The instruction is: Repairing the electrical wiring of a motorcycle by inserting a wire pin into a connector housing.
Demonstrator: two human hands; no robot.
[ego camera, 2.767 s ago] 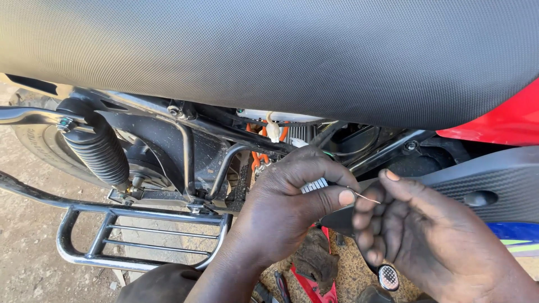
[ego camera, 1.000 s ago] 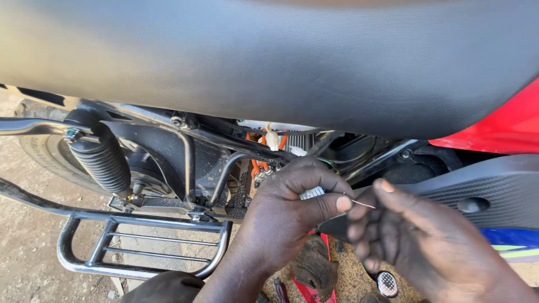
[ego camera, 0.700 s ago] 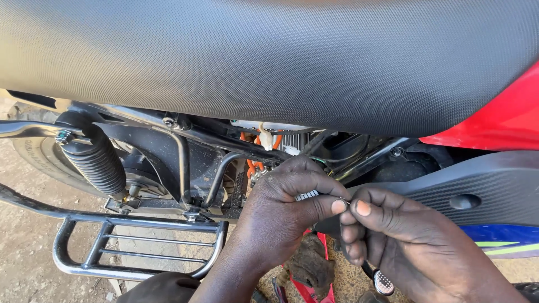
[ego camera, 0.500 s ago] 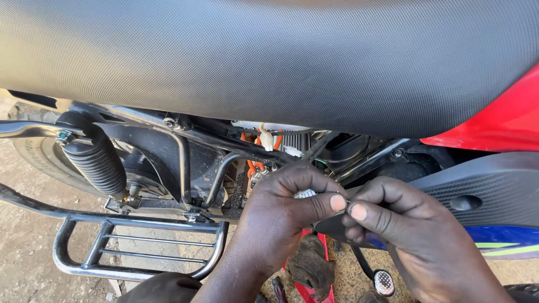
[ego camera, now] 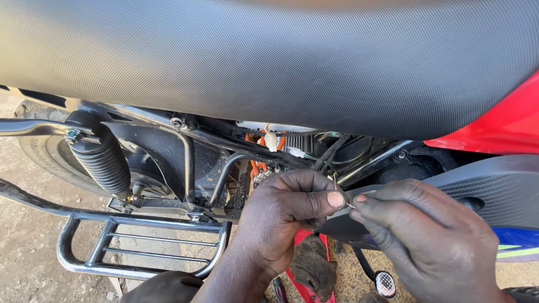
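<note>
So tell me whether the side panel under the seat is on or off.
Off: below the seat the frame tubes, orange wires and connector lie exposed beside the left hand.

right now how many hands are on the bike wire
2: the left hand pinches the thin wire below the seat; the right hand grips its other end. None hidden.
</note>
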